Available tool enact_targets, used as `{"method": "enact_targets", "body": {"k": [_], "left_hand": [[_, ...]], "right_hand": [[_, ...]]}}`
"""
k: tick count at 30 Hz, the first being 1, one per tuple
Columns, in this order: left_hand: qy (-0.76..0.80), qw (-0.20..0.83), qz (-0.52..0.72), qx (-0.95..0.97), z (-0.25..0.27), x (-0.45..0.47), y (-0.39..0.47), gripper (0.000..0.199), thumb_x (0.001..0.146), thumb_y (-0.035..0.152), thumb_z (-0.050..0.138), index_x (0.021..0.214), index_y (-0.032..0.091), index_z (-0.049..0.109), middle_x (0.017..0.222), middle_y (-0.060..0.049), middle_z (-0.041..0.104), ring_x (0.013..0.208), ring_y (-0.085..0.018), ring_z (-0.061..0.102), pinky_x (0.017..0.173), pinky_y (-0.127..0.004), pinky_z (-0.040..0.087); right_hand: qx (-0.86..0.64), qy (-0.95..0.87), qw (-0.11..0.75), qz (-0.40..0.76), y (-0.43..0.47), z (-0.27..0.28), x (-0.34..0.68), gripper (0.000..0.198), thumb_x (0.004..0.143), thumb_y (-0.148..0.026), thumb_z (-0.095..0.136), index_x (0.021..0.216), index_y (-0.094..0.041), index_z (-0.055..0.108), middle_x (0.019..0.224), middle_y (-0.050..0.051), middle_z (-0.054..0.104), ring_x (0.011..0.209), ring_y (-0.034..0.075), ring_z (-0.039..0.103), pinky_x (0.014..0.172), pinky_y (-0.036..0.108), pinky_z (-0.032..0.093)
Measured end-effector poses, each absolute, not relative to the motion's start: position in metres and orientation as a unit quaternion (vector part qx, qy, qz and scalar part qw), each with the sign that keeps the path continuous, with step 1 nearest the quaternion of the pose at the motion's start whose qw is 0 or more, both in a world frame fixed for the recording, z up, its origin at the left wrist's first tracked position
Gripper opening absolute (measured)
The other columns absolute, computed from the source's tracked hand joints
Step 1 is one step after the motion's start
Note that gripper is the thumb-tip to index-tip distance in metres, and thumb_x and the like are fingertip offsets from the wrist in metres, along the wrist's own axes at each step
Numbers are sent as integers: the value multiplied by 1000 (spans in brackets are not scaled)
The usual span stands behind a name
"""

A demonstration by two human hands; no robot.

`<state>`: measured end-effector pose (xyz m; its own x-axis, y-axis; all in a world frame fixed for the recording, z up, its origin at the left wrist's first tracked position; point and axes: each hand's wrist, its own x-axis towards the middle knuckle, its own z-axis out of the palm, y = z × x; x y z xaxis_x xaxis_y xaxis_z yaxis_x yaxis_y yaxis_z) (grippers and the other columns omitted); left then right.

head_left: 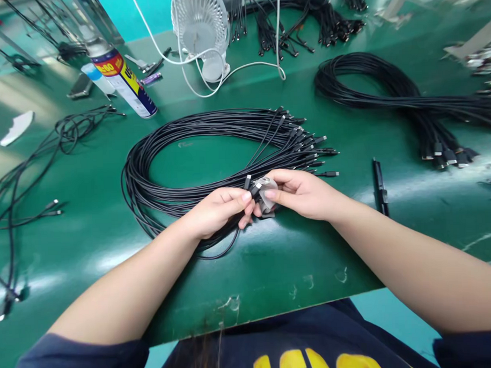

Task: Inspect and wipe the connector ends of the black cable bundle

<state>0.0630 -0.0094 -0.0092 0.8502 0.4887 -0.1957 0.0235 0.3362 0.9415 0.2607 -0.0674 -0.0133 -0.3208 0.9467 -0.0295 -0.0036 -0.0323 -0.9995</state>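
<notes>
Between my hands, over the near edge of a coiled bundle of black cables (159,138), are a few black cable connectors (255,190) with pale metal tips. My left hand (220,206) pinches these cable ends between thumb and fingers. In my right hand (300,193) is a crumpled greyish cloth or wipe (267,196), pressed against the connectors. What exactly the wipe covers is hidden by the fingers. The other plug ends of the coil fan out to the right, beyond my right hand.
A spray can (123,78) and a small white fan (202,35) with a white cord stand at the back. Another cable bundle (363,83) lies right, above a black pen (380,187). Loose cables (35,154) lie left. The green table's (281,290) front edge is near my body.
</notes>
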Motion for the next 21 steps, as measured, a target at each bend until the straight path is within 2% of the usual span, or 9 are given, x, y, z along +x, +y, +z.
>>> {"method": "enact_targets", "body": {"k": [2, 6, 9, 12, 17, 21], "left_hand": [[230, 797, 145, 539, -9, 64, -10, 42, 81, 48, 68, 61, 13, 56, 74, -3, 66, 49, -7, 51, 59, -26, 44], [237, 802, 137, 531, -10, 63, -10, 44, 82, 51, 66, 62, 15, 51, 60, -2, 62, 52, -10, 54, 61, -26, 46], [249, 796, 156, 529, -10, 64, -10, 44, 81, 53, 66, 65, 14, 50, 65, -1, 63, 49, -8, 54, 60, -27, 48], [270, 778, 165, 542, -9, 66, -11, 43, 79, 53, 68, 71, 14, 52, 74, 0, 63, 43, -4, 48, 52, -25, 47], [294, 760, 152, 560, -6, 68, -13, 37, 79, 48, 70, 79, 13, 56, 77, 0, 62, 42, -3, 46, 41, -20, 39], [300, 768, 146, 547, -5, 69, -14, 42, 73, 49, 75, 75, 11, 58, 72, 0, 60, 41, -1, 41, 39, -18, 34]], "right_hand": [[-414, -546, 403, 607, -67, -15, 259, 25, 81, -38, 71, 92, -19, 58, 78, 2, 68, 71, 17, 65, 66, 31, 53], [-430, -547, 409, 591, -69, -12, 253, 19, 77, -27, 73, 85, -21, 56, 74, 0, 70, 67, 16, 65, 61, 29, 53], [-429, -550, 429, 574, -69, -8, 252, 20, 77, -29, 73, 80, -21, 55, 72, 0, 70, 65, 15, 66, 59, 28, 53], [-431, -558, 445, 551, -69, -6, 256, 24, 79, -35, 72, 78, -21, 52, 68, -1, 67, 57, 13, 62, 54, 26, 51], [-439, -565, 454, 531, -70, -10, 258, 25, 85, -35, 66, 77, -22, 47, 62, -3, 64, 51, 11, 59, 51, 24, 48], [-476, -544, 449, 525, -69, -10, 254, 30, 81, -39, 70, 73, -21, 48, 57, -3, 63, 49, 12, 58, 49, 24, 47]]}}
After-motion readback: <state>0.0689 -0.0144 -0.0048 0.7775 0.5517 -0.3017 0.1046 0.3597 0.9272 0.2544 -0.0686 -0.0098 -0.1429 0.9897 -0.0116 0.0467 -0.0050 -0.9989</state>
